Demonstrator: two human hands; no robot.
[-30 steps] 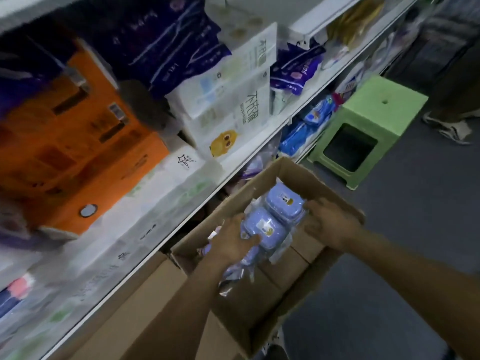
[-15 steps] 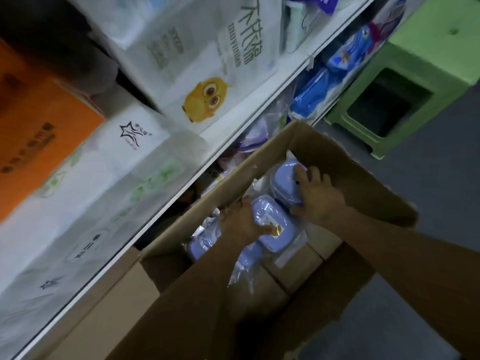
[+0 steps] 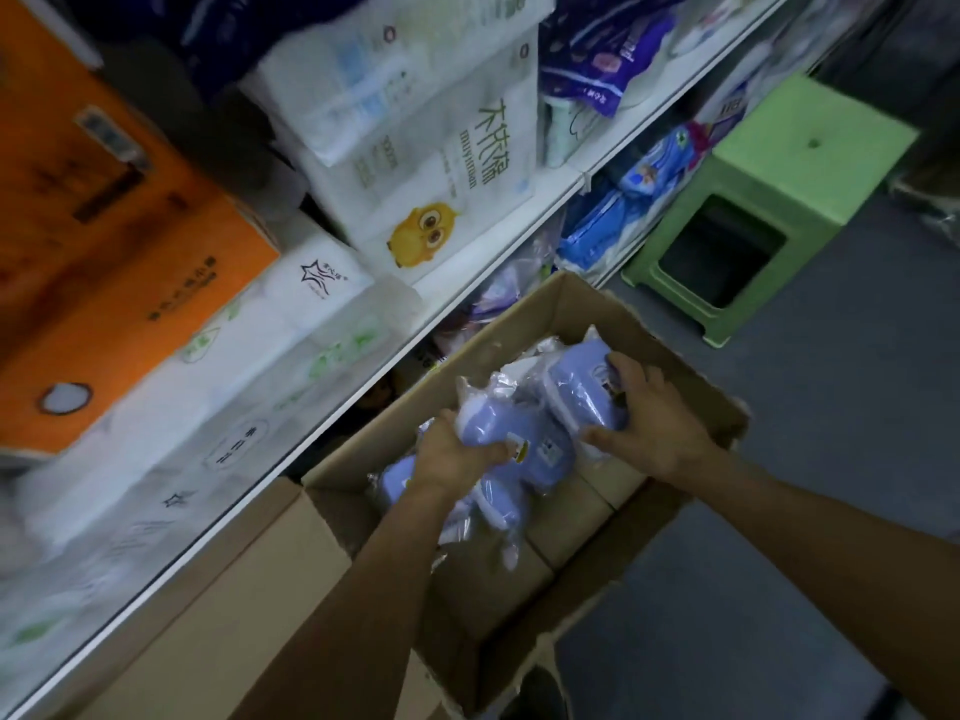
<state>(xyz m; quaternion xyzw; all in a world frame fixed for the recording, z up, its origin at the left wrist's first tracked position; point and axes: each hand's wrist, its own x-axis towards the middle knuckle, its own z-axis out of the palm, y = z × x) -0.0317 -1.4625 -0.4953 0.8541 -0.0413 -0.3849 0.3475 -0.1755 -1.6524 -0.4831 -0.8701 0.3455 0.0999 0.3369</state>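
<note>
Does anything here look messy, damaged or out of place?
Nothing looks spilled or broken. The wrapped blue packs lie jumbled, not stacked, in the cardboard box, where the left hand and right hand each grip one.

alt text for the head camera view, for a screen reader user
In an open cardboard box, the left hand grips one plastic-wrapped blue pack and the right hand grips a second blue pack beside it. A white shelf stacked with tissue packs runs along the left; a green stool stands beyond the box.
</note>
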